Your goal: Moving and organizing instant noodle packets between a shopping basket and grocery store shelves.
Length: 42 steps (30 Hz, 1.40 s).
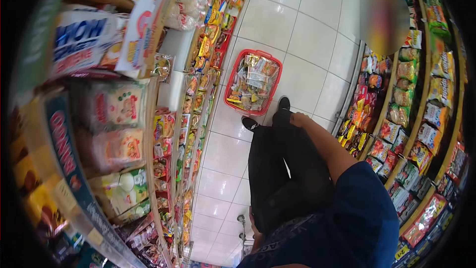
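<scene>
My right hand (299, 120) is by my right knee, its fingers curled, with no object showing in it. My left hand (255, 226) is beside my left hip, mostly hidden by my black trousers (266, 178), so its fingers do not show clearly. On the tiled floor just ahead of my black shoes (283, 103) stands a red plastic shopping basket (275, 93). Inside it lie several small packets in clear and printed plastic (256, 76), with a yellow packet (234, 98) at the near left corner. Neither hand touches the basket.
Shelves of packaged food (200, 96) line the aisle's left side, with larger packs (117, 149) close by. More shelves (403, 119) with packaged snacks run along the right. White floor tiles (316, 18) stretch ahead. Behind my left side a wheeled metal frame (243, 230) shows partly.
</scene>
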Motion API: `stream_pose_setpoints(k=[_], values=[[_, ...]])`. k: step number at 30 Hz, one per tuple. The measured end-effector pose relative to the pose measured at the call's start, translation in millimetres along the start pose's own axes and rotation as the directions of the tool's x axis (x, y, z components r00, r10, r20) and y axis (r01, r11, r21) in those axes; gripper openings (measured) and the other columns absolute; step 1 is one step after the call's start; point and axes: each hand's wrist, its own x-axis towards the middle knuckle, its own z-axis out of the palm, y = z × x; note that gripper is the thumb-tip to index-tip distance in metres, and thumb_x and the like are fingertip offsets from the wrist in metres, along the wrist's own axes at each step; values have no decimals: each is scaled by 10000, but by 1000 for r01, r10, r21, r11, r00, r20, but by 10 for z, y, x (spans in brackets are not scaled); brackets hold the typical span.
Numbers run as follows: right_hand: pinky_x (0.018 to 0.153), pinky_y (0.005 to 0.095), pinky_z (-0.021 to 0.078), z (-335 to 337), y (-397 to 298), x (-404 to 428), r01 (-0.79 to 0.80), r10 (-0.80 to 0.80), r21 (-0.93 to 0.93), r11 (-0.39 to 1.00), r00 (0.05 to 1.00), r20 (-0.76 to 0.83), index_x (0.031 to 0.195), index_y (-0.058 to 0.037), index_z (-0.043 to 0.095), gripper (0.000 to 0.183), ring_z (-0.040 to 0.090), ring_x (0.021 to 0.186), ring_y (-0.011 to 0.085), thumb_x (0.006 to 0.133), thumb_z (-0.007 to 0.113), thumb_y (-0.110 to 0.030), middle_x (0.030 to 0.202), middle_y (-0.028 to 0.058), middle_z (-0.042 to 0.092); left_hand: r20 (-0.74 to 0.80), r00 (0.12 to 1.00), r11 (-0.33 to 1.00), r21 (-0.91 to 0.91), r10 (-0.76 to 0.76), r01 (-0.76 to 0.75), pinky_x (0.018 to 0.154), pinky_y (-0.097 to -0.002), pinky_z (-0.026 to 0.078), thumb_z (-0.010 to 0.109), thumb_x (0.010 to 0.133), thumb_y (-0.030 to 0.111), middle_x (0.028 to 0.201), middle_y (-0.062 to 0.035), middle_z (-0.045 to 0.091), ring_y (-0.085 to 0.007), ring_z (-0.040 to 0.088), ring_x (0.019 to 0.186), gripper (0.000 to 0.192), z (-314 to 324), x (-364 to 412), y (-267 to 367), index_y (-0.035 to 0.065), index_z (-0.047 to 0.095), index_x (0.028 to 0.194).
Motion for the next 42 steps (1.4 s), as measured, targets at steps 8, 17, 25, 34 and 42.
stream_pose_setpoints(k=[8,17,25,34,42], values=[[798,440,475,294,-136,1771,-3,-3,-27,1000,975,-221,924,-107,630,280,593,906,334,795,489,-311,946,183,614,-95,956,959,-86,-276,269,971,-308,348,496,877,283,1169,-149,549,-226,477,1145,434,573,-1,-141,-18,499,1189],[872,421,424,716,-1167,2856,493,-480,103,864,868,-123,923,-151,666,339,467,1099,318,765,548,-427,1054,125,594,-143,866,869,-218,-478,444,967,-308,351,500,875,276,1161,-147,552,-223,481,1139,426,1002,-70,-166,-19,502,1183],[979,484,316,693,-1368,2941,265,-303,-160,951,906,-297,1025,-238,658,349,319,1233,323,781,532,-453,1311,50,414,-91,867,853,-253,-490,456,965,-308,354,503,874,269,1153,-145,555,-220,484,1135,419,1156,-23,-190,-19,505,1178],[982,539,265,687,-1518,2860,441,-425,-303,845,897,121,1080,-217,643,384,312,1258,304,828,483,-458,1379,1,365,-119,894,889,-226,-432,399,961,-307,358,506,872,262,1145,-143,559,-217,488,1130,411,1212,-187,-305,-19,508,1172],[802,396,455,858,-1021,2722,731,-636,89,676,641,-429,1079,-82,574,311,564,973,294,777,583,-157,1261,138,437,-251,890,843,-489,-381,223,933,-329,386,510,858,150,1087,-144,544,-234,515,1082,326,611,737,806,-12,505,1141]])
